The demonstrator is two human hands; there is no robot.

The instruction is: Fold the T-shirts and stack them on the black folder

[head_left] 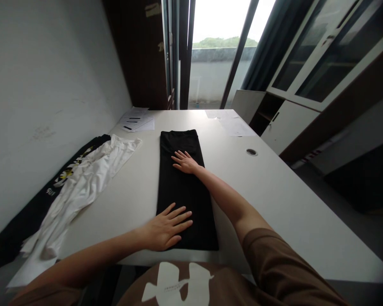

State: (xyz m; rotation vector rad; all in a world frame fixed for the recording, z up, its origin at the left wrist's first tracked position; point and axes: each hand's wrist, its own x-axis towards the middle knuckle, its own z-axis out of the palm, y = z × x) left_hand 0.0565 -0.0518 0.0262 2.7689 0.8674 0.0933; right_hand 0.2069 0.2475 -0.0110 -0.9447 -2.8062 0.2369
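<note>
L. hand: palm down, fingers spread wide, flat on near part of garment; nothing gripped. R. hand: same pose, farther up the cloth, nothing gripped.

Item: black garment, prob. trousers, folded to a long narrow rect.; 1 pc. Loc.: mid white table, short near end close to wearer's edge. Surface mostly flat, some creasing nr. far end.

Handling (est.): light, soft, limp; not fragile; may slide a bit on smooth tabletop; layers apt to shift if only top one is pinched. Best hold: both short ends, all layers tog., or flat hand slid under.

Adj., L. side: white garment, rumpled, alongside black printed garment.
</note>
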